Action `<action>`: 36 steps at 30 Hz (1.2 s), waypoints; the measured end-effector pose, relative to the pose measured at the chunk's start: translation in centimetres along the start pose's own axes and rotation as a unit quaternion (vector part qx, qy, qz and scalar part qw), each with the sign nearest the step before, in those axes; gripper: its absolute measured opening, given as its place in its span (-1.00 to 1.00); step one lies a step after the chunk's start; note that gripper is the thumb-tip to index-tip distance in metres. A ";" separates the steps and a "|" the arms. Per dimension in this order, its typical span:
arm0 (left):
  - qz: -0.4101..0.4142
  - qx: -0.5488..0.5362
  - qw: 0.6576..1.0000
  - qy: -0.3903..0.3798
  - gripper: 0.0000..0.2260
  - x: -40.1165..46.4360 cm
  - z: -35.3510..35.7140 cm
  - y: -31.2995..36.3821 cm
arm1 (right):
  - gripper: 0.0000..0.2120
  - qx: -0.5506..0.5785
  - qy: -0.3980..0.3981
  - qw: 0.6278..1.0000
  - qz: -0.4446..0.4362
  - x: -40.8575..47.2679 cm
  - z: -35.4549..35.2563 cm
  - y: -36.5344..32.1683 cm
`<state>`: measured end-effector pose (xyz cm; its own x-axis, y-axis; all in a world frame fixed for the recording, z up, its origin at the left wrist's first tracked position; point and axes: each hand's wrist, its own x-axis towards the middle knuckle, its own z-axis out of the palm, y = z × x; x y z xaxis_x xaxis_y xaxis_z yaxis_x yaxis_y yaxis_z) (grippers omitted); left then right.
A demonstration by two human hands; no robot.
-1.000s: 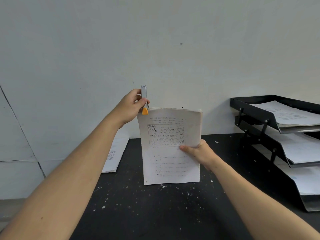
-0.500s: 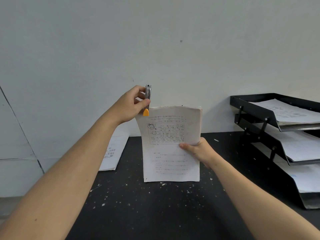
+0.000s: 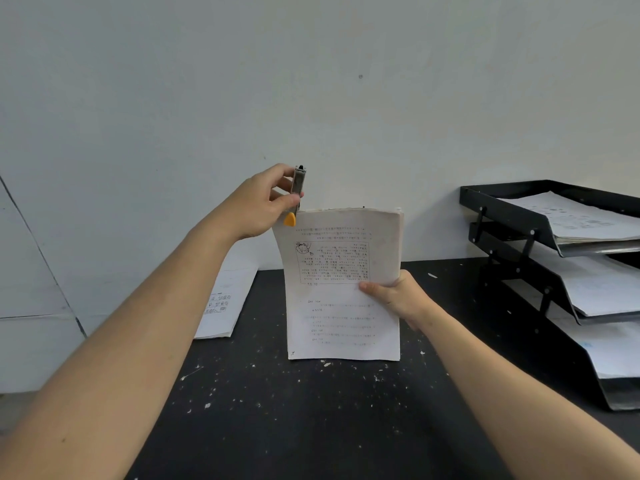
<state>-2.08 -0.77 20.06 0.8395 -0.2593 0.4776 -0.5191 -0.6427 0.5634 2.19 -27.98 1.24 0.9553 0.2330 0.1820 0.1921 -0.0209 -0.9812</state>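
Observation:
A stack of printed white papers (image 3: 341, 306) stands upright on its bottom edge on the black table (image 3: 298, 410). My right hand (image 3: 394, 294) grips its right edge, thumb across the front sheet. My left hand (image 3: 263, 202) pinches a small metal stapler (image 3: 298, 188) with an orange tip, held upright at the stack's top left corner. The orange tip touches that corner.
A black three-tier paper tray (image 3: 540, 258) holding sheets stands at the right. Another pile of papers (image 3: 227, 303) lies on the table's left edge near the wall. White flecks dot the tabletop.
My left hand has shifted the stapler slightly, tilting its top to the right at the corner. The stack and my right hand stay almost still.

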 end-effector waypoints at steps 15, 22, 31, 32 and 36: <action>-0.026 -0.019 0.995 0.096 -0.87 0.5 3.9 -2.1 | -0.70 0.006 -0.006 1.000 -0.007 -0.3 0.1 -0.2; 0.016 -0.041 0.982 0.185 -0.90 0.5 6.3 -2.5 | -0.72 0.004 -0.021 1.000 -0.019 -0.8 0.3 -0.6; 0.033 0.002 0.950 0.311 -0.77 1.1 6.5 -2.2 | -0.78 0.010 -0.026 0.999 -0.026 -1.2 0.2 -0.9; 0.028 0.000 0.948 0.316 -0.77 1.2 6.5 -2.2 | -0.77 0.008 -0.029 0.999 -0.028 -1.2 0.3 -0.9; 0.015 0.001 0.944 0.330 -0.79 1.5 6.8 -2.4 | -0.74 0.001 -0.030 0.999 -0.026 -1.1 0.2 -0.7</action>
<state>1.52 -4.54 14.83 0.5406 0.2270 0.8101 -0.5403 -0.6444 0.5411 0.95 -28.00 1.74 0.9289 0.2918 0.2278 0.2399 -0.0057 -0.9708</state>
